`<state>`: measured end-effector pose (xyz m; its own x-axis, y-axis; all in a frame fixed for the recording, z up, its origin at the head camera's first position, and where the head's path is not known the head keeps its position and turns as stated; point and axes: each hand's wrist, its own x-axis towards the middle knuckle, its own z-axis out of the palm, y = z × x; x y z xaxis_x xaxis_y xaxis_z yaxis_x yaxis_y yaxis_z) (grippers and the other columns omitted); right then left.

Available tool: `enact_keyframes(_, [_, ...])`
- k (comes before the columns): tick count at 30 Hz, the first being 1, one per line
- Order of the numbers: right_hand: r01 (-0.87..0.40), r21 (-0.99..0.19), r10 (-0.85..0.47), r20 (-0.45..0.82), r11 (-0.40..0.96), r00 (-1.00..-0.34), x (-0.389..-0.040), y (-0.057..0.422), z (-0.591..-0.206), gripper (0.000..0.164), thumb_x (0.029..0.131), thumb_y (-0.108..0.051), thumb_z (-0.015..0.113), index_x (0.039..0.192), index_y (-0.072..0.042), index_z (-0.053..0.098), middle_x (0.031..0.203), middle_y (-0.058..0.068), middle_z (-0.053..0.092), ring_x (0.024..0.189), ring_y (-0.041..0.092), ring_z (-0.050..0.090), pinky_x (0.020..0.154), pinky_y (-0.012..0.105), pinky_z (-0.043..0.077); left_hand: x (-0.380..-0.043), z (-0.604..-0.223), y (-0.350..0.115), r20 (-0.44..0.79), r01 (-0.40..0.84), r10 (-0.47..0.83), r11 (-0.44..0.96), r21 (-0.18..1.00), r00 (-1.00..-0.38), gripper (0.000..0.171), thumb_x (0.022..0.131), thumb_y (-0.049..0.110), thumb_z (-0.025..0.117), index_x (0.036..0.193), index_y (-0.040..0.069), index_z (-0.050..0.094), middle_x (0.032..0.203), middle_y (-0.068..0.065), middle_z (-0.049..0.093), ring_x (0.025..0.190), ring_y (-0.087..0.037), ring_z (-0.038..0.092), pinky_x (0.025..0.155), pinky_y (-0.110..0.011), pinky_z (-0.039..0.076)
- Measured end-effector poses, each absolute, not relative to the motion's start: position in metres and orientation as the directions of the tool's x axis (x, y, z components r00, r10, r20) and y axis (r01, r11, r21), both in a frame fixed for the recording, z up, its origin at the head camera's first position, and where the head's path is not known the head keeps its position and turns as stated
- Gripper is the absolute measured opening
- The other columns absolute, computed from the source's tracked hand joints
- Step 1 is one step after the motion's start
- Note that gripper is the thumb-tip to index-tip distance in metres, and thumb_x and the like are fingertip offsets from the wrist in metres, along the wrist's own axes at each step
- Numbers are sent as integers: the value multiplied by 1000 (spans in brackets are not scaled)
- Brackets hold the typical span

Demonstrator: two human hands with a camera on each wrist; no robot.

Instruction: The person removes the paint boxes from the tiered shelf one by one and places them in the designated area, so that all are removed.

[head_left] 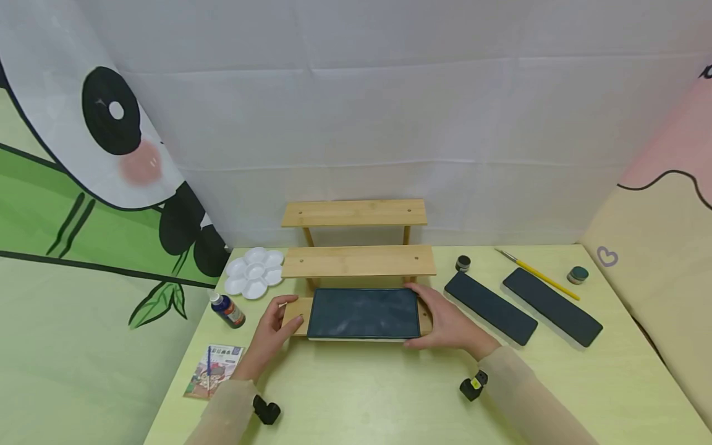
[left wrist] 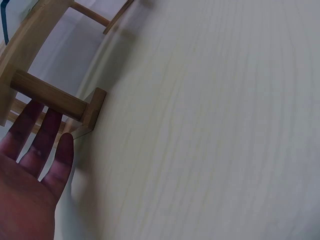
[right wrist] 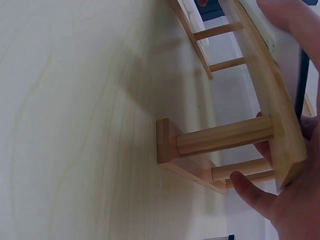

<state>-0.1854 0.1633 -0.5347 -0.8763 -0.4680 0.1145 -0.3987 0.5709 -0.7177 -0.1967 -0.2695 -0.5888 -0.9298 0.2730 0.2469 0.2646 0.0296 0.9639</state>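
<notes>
A three-tier wooden stand (head_left: 358, 261) stands on the table against the white backdrop. A dark rectangular slab with a pale side (head_left: 363, 314) lies across its lowest shelf. At the slab's right end, my right hand (head_left: 447, 320) holds it with the thumb at the front corner and fingers at the back corner. My left hand (head_left: 272, 324) grips the left end of the lowest shelf, thumb and index finger at its edge. In the left wrist view, three fingers (left wrist: 37, 142) reach under the shelf beside a leg. The right wrist view shows fingertips below the shelf's underside (right wrist: 265, 85).
Two long dark panels (head_left: 491, 308) (head_left: 552, 306), a yellow-handled brush (head_left: 536, 274) and two small jars (head_left: 463, 263) (head_left: 577, 274) lie to the right. On the left are a white flower-shaped palette (head_left: 254, 272), a blue bottle (head_left: 227, 310) and a booklet (head_left: 222, 361) with a thin pen-like stick on it.
</notes>
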Motion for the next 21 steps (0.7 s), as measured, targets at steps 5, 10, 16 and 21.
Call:
enact_keyframes(5, [-390, -718, -476, 93, 576, -875, -187, 163, -533, 120, 65, -45, 100, 162, -29, 32, 162, 3, 38, 146, 29, 39, 112, 58, 37, -197, -589, -270, 242, 262, 274, 36, 964, -931, 50, 102, -2, 64, 147, -4, 43, 110, -18, 69, 96, -15, 68, 78, -26, 56])
enact_keyframes(10, [-392, -715, -468, 103, 579, -878, -187, 162, -534, 118, 64, -49, 100, 161, -30, 34, 159, 1, 42, 143, 28, 43, 110, 58, 40, -196, -588, -270, 238, 260, 274, 48, 964, -932, 50, 102, -1, 64, 147, -4, 42, 109, -21, 69, 95, -16, 69, 78, -27, 56])
enact_keyframes(16, [-416, -714, -449, 159, 563, -879, -188, 161, -539, 115, 61, -54, 99, 157, -31, 40, 152, -2, 49, 136, 25, 50, 107, 58, 42, -196, -586, -269, 237, 261, 283, 51, 964, -929, 51, 103, -1, 64, 147, -7, 40, 111, -33, 65, 97, -14, 68, 79, -26, 55])
enact_keyframes(21, [-419, -728, -429, 189, 543, -883, -188, 161, -543, 113, 60, -53, 100, 155, -28, 43, 148, -2, 52, 133, 25, 52, 106, 58, 43, -196, -586, -270, 228, 255, 281, 60, 965, -932, 51, 103, -1, 64, 147, -6, 40, 109, -36, 64, 96, -12, 66, 78, -24, 54])
